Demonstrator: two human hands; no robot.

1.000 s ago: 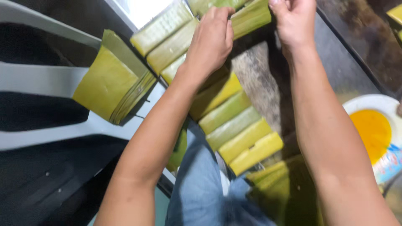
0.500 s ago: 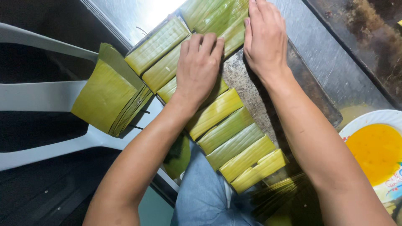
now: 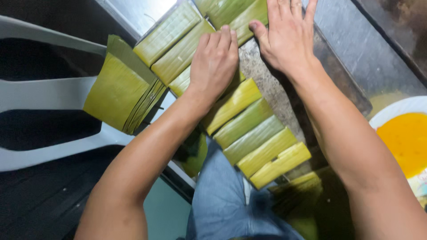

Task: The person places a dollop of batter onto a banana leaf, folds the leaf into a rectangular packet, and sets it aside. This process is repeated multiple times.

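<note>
Green leaf-wrapped parcels [image 3: 249, 133] in row on worktop [image 3: 267, 84]; left hand [image 3: 214, 62] flat on parcels, grip released; right hand [image 3: 287, 33] alongside, flat, released; leaf stack [image 3: 118, 89] left of grip.

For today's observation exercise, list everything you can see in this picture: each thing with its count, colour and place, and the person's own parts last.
Leaf-wrapped parcels: about ten, green to yellow-green, in a row along the tray.
Tray: one, dark metal, under the parcels.
Stack of folded leaves: one, green, on the chair at left.
Plastic chair: one, white-grey, left side.
Bowl: one, white, holding orange liquid, right edge.
Jeans: blue, bottom centre.
Left hand: flat on a parcel.
Right hand: flat on the upper parcels.
</note>
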